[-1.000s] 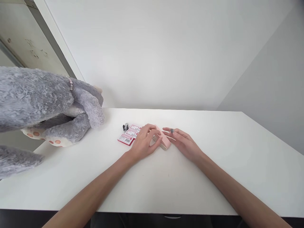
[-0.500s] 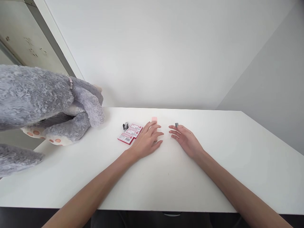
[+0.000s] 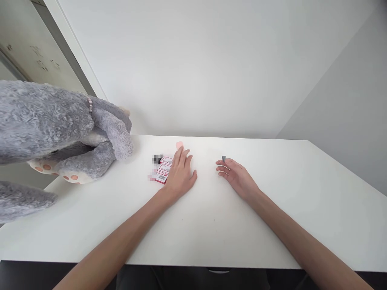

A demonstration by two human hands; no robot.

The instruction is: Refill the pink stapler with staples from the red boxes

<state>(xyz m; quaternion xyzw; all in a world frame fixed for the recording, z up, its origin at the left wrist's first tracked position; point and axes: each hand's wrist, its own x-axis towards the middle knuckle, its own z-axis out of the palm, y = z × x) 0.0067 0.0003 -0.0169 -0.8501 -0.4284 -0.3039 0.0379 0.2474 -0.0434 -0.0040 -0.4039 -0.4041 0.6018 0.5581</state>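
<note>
My left hand (image 3: 180, 171) lies with its fingers spread, palm down, over the white table. Its fingertips touch the lower edge of a small pale pink square (image 3: 179, 145), which looks like a slip of paper. Beside that hand are red and white flat boxes (image 3: 163, 169) with printed labels, partly covered by it. My right hand (image 3: 236, 177) pinches a small grey metallic block (image 3: 224, 158), perhaps a strip of staples, between thumb and forefinger; its other fingers are loosely curled. Just left of the boxes is a small black object (image 3: 157, 159), blurred by pixelation.
A large grey plush toy (image 3: 99, 141) sits at the left end of the white table (image 3: 211, 237). Behind the table rises a white wall (image 3: 196, 72). The table's front edge runs close to my lap.
My left hand has moved left and slightly away from me, and the pink square has slid left with it. My right hand has barely moved and keeps the grey block.
</note>
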